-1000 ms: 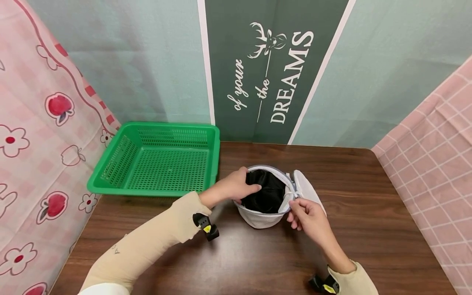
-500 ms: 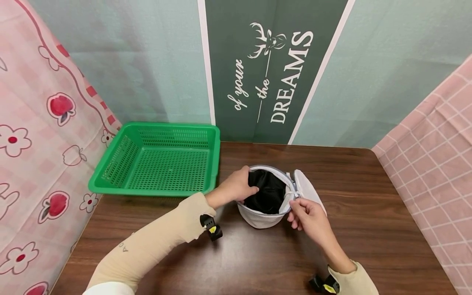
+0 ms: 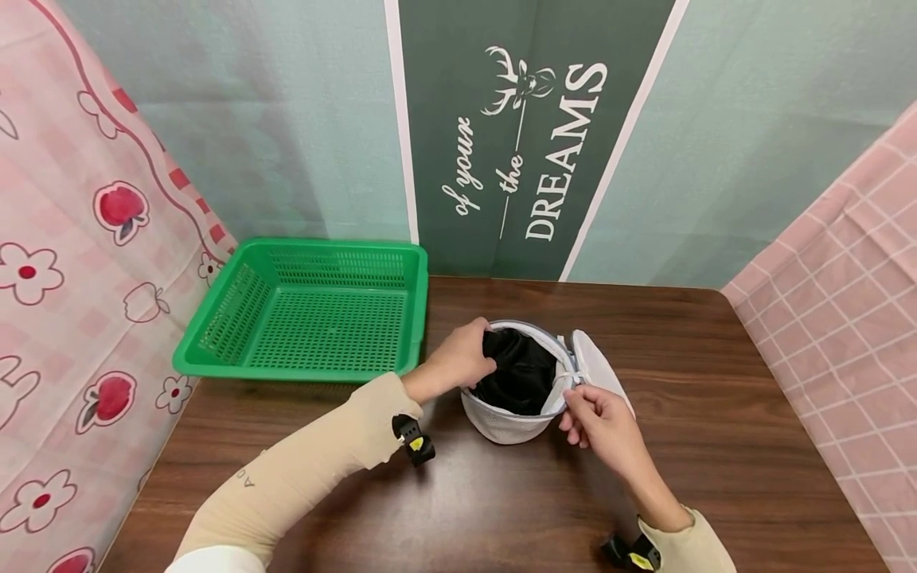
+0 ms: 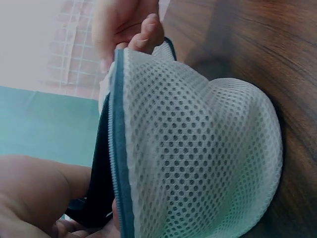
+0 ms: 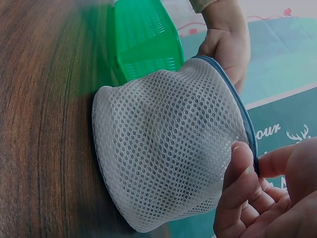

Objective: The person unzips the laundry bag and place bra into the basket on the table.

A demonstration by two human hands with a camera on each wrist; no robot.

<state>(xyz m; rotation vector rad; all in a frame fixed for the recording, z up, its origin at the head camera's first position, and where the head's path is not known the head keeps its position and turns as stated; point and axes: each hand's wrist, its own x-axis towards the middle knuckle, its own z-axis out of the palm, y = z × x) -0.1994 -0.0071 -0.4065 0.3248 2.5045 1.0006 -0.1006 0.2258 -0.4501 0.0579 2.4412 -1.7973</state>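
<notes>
A white mesh laundry bag (image 3: 505, 426) with a grey-blue zipper stands unzipped on the table, its round lid (image 3: 598, 362) folded out to the right. Black cloth (image 3: 523, 370) fills the inside. At the bag's left rim my left hand (image 3: 464, 356) reaches in and grips an edge of the black cloth; some of its fingers are hidden inside the bag. My right hand (image 3: 605, 422) pinches the bag's right rim by the zipper between thumb and forefinger. In the right wrist view, the mesh side (image 5: 168, 134) bulges below that pinch.
A green plastic basket (image 3: 325, 326) with slotted walls stands at the back left, close to my left forearm. Patterned cloths hang behind the brown wooden table (image 3: 702, 382) and along both sides. A black wrist camera (image 3: 414, 439) sits on my left sleeve.
My left hand has shifted slightly right and up at the bag's rim, and its thumb has drawn in against the black cloth. My right hand and the bag have barely moved.
</notes>
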